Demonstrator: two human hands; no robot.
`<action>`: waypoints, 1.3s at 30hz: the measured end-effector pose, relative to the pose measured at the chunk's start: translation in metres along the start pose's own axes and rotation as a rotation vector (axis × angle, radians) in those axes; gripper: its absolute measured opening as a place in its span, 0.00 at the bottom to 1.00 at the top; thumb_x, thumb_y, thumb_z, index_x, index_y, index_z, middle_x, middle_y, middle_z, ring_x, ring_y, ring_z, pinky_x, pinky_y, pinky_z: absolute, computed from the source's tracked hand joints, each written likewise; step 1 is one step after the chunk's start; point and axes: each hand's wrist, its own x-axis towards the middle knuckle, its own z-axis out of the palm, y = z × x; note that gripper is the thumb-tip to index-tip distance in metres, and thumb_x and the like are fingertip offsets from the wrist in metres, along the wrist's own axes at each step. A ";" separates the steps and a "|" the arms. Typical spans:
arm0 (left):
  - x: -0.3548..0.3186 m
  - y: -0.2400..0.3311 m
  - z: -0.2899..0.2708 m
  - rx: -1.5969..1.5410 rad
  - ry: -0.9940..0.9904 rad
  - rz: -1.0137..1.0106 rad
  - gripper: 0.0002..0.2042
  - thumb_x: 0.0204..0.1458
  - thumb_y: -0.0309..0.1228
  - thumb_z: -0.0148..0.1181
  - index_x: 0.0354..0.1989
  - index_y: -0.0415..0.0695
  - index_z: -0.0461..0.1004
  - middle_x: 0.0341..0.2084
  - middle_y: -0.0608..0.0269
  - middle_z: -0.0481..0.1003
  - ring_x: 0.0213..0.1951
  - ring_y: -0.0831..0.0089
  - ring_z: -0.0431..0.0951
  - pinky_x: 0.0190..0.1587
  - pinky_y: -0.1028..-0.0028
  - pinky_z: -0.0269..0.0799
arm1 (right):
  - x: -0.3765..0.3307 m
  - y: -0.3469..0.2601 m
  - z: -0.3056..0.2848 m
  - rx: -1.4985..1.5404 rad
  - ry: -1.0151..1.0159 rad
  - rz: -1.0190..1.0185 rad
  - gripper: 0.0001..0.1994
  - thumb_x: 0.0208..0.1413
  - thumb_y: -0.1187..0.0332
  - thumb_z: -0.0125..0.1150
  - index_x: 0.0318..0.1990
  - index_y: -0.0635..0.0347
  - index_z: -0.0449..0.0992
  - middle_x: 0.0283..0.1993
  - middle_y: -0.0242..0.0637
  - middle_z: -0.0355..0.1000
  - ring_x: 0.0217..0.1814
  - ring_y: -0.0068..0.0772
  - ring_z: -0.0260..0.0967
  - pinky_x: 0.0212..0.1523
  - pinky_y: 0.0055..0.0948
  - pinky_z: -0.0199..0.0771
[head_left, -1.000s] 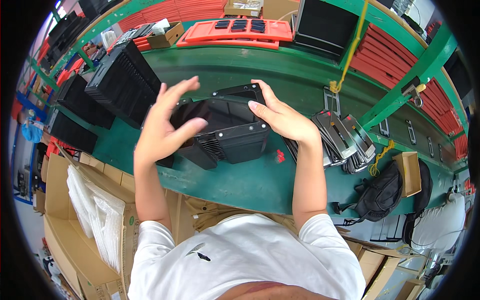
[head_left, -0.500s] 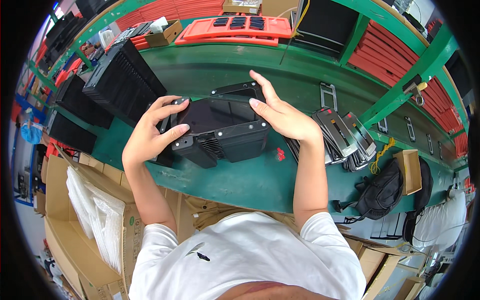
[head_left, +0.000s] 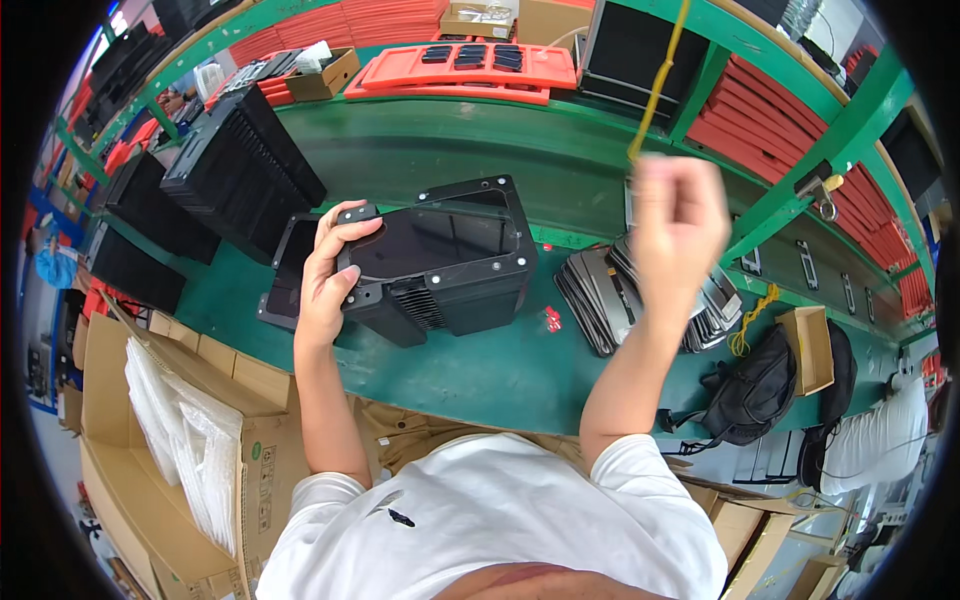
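A stack of black frame-like panels (head_left: 480, 290) lies on the green bench, its top panel (head_left: 440, 235) having a glossy dark face and small round fittings along its edge. My left hand (head_left: 330, 265) grips that panel's left end, fingers over the top and thumb on the near side. Another dark panel (head_left: 290, 270) sticks out behind this hand. To the right, my right hand (head_left: 680, 225) is raised, blurred, with fingers curled. The hanging yellow cord (head_left: 657, 85) runs down to these fingers, which appear closed on its lower end; the exact grip is smeared.
Dark flat parts (head_left: 600, 300) are piled under my right forearm, near small red pieces (head_left: 553, 320). Tall black stacks (head_left: 240, 170) stand at left. A cardboard box (head_left: 250, 450) with bubble wrap is below. A black bag (head_left: 755, 395) lies right; red trays (head_left: 470, 70) sit on the shelf.
My right hand has left the panel's right end and moved up and right to the yellow cord, which has swung right. My left hand stays on the panel's left end.
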 end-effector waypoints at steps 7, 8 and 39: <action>-0.001 0.009 0.003 0.042 0.041 -0.046 0.29 0.48 0.45 0.58 0.56 0.38 0.80 0.64 0.44 0.65 0.69 0.55 0.60 0.72 0.57 0.52 | -0.002 -0.024 -0.013 0.248 -0.592 0.412 0.15 0.72 0.60 0.53 0.38 0.62 0.76 0.32 0.31 0.72 0.24 0.17 0.64 0.24 0.18 0.63; -0.001 0.006 0.000 0.047 0.012 -0.017 0.30 0.47 0.46 0.60 0.55 0.39 0.80 0.63 0.45 0.65 0.68 0.55 0.61 0.71 0.57 0.53 | -0.009 -0.030 -0.011 0.463 -0.716 0.305 0.16 0.72 0.62 0.50 0.36 0.64 0.76 0.32 0.34 0.72 0.24 0.20 0.65 0.25 0.20 0.65; 0.004 -0.011 -0.010 0.177 -0.050 0.184 0.42 0.32 0.56 0.74 0.57 0.42 0.80 0.58 0.46 0.67 0.61 0.53 0.67 0.67 0.55 0.57 | -0.068 -0.061 0.070 0.283 -1.311 -0.408 0.08 0.67 0.70 0.56 0.36 0.62 0.77 0.38 0.40 0.70 0.44 0.41 0.72 0.47 0.37 0.74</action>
